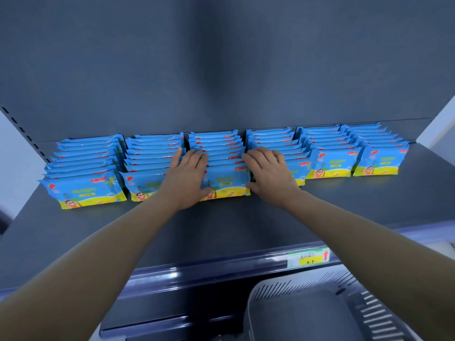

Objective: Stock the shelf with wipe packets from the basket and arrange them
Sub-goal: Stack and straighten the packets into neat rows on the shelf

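Wipe packets [226,179] stand in six front-facing rows on the shelf [221,230]. The left hand [189,173] and right hand [268,173], both flat and gripping nothing, press either side of one middle row, apparently squaring it.

Shelf [221,232] front free — packet rows [331,163] fill rear.

Wipe packets [331,163]: blue wrappers with a yellow band and a cartoon print along the bottom. They stand upright on edge, faces forward.
Arrangement: six front-to-back rows side by side, reaching the back panel. The rows at the left stand nearer the front.
Shelf [221,230]: dark grey, flat, its front part bare.
Basket [290,291]: grey with slotted walls, below the shelf at lower right.
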`<state>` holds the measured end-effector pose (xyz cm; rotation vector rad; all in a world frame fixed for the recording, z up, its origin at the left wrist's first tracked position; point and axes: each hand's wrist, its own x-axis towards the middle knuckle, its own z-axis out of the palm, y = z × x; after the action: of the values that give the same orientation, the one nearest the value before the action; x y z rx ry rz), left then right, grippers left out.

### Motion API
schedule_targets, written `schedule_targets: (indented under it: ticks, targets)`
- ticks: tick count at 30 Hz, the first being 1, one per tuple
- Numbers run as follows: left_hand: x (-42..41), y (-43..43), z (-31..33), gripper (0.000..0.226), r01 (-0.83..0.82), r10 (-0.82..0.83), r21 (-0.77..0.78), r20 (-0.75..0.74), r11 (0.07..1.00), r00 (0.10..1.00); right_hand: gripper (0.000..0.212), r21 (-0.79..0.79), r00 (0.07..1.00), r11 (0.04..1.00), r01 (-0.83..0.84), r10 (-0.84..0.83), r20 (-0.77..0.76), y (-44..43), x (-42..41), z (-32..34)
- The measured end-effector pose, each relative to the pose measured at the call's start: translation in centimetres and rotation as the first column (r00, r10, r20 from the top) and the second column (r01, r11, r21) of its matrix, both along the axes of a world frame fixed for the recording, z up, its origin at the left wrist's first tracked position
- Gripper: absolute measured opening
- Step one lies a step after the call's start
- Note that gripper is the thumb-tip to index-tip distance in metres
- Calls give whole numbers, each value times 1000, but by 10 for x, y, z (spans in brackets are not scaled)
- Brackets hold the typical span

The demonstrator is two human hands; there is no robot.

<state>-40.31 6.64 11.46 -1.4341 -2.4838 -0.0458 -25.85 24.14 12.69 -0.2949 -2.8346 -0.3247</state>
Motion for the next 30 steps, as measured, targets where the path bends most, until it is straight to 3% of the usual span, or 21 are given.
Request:
schedule_targets:
  ticks: [5,10,24,30]
  targets:
    - [4,12,-6,112,16,-21,-69,-76,997,997,61,-6,996,997,75,-75,-57,14,19,6]
    - [8,24,-13,102,12,-22,-76,-132,997,991,49,-27,984,994,108,-110,-140,20,35,6]
    - [26,30,-6,111,-76,60,-95,-161,993,985,58,-20,981,980,196,-196,0,41,57,1]
    - [40,34,6,102,-48,40,-55,-142,997,989,59,-47,978,977,209,-209,5,47,59,4]
